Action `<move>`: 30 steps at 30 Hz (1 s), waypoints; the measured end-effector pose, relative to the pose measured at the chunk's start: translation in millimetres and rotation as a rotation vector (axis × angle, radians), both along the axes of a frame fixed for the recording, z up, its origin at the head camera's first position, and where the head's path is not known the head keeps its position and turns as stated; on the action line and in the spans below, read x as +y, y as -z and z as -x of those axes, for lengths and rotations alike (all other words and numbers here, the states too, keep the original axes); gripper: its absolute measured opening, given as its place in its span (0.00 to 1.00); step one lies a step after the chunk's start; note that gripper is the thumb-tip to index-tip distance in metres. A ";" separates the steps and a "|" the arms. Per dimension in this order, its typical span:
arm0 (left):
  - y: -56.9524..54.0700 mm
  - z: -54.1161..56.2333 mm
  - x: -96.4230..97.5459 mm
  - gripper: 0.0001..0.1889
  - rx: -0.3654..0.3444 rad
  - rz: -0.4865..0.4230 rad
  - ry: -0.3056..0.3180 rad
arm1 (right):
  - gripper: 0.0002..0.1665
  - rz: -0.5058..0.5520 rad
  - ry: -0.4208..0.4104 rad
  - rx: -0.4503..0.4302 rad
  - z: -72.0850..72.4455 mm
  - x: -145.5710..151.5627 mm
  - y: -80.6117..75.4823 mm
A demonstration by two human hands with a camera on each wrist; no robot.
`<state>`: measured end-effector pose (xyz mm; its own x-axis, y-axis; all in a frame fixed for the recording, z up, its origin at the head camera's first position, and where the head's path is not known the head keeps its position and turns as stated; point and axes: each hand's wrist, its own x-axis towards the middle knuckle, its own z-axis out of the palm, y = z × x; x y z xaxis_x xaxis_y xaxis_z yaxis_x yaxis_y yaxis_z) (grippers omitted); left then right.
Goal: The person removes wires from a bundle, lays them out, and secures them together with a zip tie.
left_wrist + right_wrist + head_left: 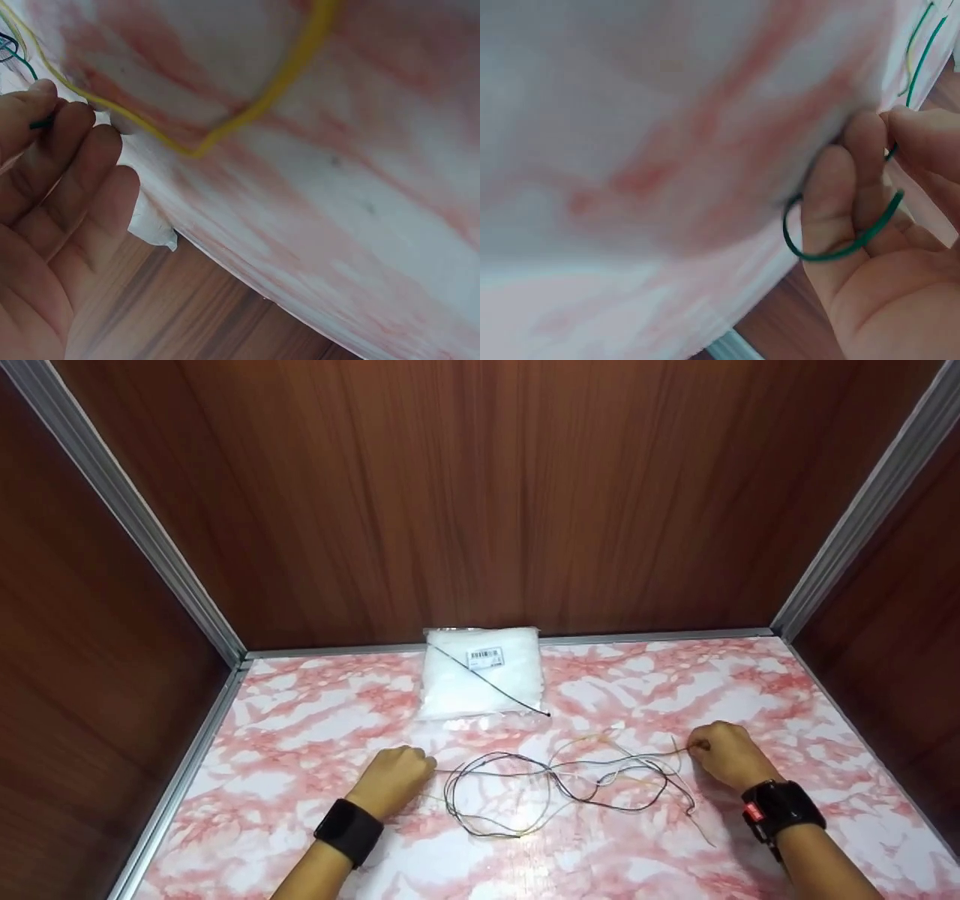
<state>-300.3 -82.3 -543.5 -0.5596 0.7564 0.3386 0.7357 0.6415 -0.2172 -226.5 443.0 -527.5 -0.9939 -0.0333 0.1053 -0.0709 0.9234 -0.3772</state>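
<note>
Several thin loose wires (551, 769), dark, white and yellow, lie in tangled loops on the table between my hands. My left hand (397, 780) pinches a green wire (28, 66) between thumb and forefinger, at the left of the loops. A bent yellow wire (292, 67) runs past that hand without being gripped. At the right side, my right hand (726, 754) pinches a green wire (840, 255) near its end, and the free tail curls over the fingers. One line stretches across the loops from hand to hand; whether it is a single wire I cannot tell.
A clear plastic bag of white contents (450, 690) with a barcode label lies at the back against the wall. Across it rests a thin black cable tie (510, 696). Brown wood-grain panels (487, 495) with metal rails enclose the pink-and-white marbled table (300, 720).
</note>
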 end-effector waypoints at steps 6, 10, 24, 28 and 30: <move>1.3 0.9 5.0 0.07 0.014 -0.007 0.013 | 0.08 -0.015 -0.031 -0.130 8.0 -9.3 -21.6; 3.2 0.1 5.5 0.08 -0.029 -0.032 0.022 | 0.14 -0.069 -0.009 -0.100 16.3 -30.9 -43.5; -1.8 -5.0 7.3 0.09 -0.079 -0.061 0.017 | 0.02 0.022 -0.158 0.060 85.1 -174.2 -45.9; -4.0 -7.1 3.8 0.08 -0.122 -0.051 -0.009 | 0.03 -0.010 -0.201 0.052 91.2 -192.1 -31.2; -5.0 -7.6 2.0 0.08 -0.156 -0.055 -0.021 | 0.07 -0.030 -0.233 0.090 91.2 -195.4 -26.4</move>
<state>-292.7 -80.2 -538.6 -0.6246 0.7264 0.2869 0.7438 0.6652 -0.0649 -317.7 247.6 -501.0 -0.9455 -0.2653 0.1887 -0.3157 0.8889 -0.3321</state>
